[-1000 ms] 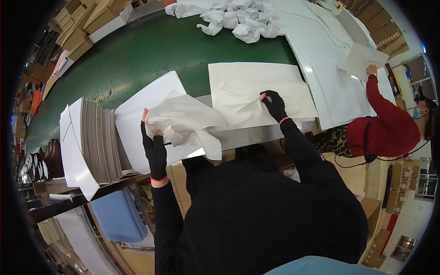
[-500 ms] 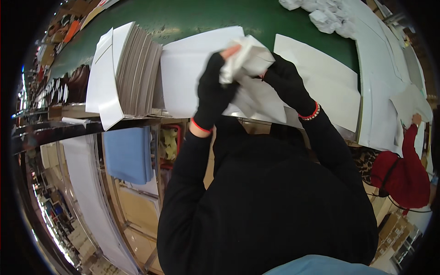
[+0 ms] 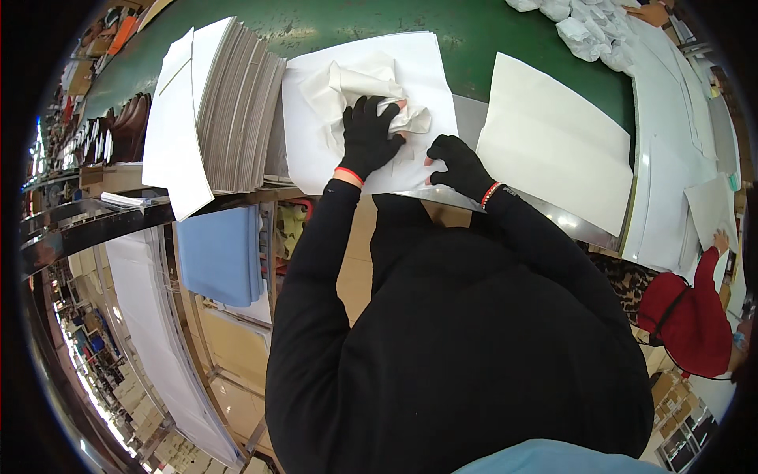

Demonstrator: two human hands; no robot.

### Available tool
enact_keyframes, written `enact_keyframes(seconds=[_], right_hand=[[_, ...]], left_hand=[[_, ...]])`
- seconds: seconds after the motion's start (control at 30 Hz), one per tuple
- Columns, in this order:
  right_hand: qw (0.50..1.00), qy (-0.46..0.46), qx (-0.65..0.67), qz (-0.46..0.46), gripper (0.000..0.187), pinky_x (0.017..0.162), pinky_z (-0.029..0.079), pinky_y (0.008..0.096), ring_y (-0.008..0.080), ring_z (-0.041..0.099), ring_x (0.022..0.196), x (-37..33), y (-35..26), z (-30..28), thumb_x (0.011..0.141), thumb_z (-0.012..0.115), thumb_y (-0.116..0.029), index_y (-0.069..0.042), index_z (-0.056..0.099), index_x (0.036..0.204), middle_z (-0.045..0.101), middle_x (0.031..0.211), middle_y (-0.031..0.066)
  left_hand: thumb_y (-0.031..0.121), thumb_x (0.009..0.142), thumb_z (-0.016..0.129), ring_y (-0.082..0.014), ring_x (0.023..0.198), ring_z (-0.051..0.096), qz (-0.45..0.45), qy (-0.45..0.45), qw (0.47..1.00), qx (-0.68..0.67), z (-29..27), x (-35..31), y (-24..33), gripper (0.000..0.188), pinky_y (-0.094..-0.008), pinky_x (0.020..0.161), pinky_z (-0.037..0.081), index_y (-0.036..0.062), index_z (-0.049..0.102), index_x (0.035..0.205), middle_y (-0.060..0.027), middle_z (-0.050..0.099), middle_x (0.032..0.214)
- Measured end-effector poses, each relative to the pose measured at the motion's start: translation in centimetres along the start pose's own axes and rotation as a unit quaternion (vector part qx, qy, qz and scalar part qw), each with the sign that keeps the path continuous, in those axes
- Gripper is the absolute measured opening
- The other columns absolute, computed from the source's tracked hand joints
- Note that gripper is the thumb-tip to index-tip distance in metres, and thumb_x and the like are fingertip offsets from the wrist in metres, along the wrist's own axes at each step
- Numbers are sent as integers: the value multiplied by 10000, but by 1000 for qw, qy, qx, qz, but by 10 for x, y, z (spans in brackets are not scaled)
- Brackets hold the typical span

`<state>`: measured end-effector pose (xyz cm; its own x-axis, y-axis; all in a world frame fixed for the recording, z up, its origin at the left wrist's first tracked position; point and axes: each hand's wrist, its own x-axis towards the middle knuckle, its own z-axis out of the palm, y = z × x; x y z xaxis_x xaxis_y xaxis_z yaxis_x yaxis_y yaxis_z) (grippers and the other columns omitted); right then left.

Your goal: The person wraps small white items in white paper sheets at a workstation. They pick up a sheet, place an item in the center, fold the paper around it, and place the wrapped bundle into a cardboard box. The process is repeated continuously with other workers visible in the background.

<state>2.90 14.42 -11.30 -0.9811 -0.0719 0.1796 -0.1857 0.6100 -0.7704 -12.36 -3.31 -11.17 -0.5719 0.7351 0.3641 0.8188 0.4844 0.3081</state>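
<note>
A crumpled sheet of off-white paper point(image 3: 363, 80) lies on flat white sheets point(image 3: 308, 170) in front of me. My left hand point(image 3: 371, 136), in a black fingertip-less glove, rests on the crumpled paper with its fingers spread. To its right, my right hand point(image 3: 459, 167), gloved the same way, hovers at or just over the near right edge of the flat sheets. Its fingers are bent, thumb and forefinger stand apart, and nothing shows between them. Whether its fingertips touch the sheet I cannot tell.
A thick stack of boards point(image 3: 241, 107) stands left on the green tabletop point(image 3: 347, 17). Another white sheet point(image 3: 553, 142) lies right of my hands; crumpled white wads point(image 3: 588, 35) sit beyond. Blue folded material point(image 3: 219, 257) is below the table. A person in red point(image 3: 688, 324) works at far right.
The crumpled paper, held up between both hands before, now lies on the flat sheets. My left hand has come down onto it; my right hand has let go and moved lower.
</note>
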Motion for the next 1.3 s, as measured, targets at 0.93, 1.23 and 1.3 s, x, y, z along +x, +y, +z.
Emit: enact_keyframes(seconds=[0.93, 1.23, 1.3], right_hand=[[996, 52, -77, -7, 201, 860, 481, 381, 284, 547, 1066, -24, -29, -44, 757, 683, -63, -64, 555, 912, 550, 1146, 113], [998, 46, 14, 44, 268, 833, 460, 388, 297, 569, 958, -22, -12, -52, 771, 704, -107, -72, 543, 982, 566, 1020, 104], [987, 117, -108, -9, 305, 857, 443, 416, 306, 552, 991, -24, -30, -57, 737, 719, -116, -77, 548, 987, 566, 1020, 101]], left_hand=[[202, 717, 702, -271, 867, 604, 25, -105, 987, -118, -46, -22, 50, 415, -378, 720, 488, 116, 600, 1111, -69, 605, 929], [305, 804, 682, -263, 724, 657, -20, -166, 985, -39, -55, -49, 70, 315, -416, 628, 493, 100, 678, 1043, -87, 677, 777], [326, 812, 671, -270, 723, 662, -33, -180, 981, -58, -46, -37, 59, 311, -404, 639, 501, 78, 696, 996, -97, 682, 768]])
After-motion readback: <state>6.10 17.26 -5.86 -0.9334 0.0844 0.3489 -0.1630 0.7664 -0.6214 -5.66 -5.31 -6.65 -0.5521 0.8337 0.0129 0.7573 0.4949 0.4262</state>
